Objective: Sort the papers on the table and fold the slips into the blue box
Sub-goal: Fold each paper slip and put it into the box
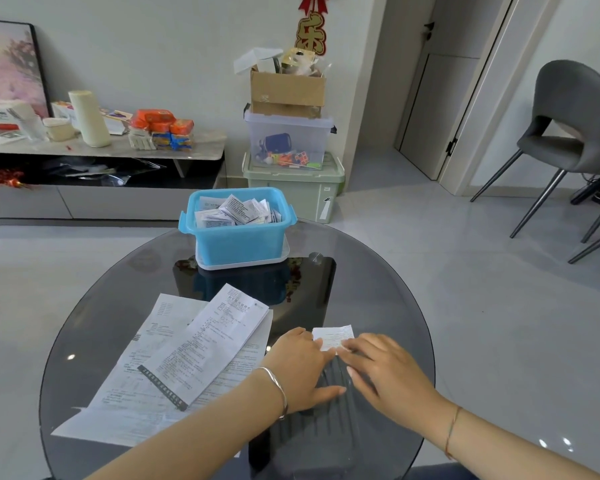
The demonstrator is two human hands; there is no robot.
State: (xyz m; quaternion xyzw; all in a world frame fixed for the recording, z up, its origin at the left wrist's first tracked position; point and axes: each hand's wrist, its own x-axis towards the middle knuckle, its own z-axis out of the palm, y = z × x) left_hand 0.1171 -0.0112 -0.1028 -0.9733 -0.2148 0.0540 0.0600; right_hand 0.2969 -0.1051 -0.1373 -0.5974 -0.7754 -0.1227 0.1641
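A small white slip [335, 336] lies on the round glass table [378, 289] in front of me. My left hand [300, 367] and my right hand [385, 370] both rest flat on it, straight fingers pressing its near edge. The hands cover the slip's near part. A stack of large printed papers [187, 355] lies to the left of my left hand. The blue box [238, 226] stands at the table's far side, holding several folded slips, on a clear lid.
A dark ribbed object sits under the glass near my hands. Behind the table stand stacked storage bins [291, 168] with a cardboard box on top. A low cabinet with clutter lines the left wall. A grey chair [575, 133] is at the right.
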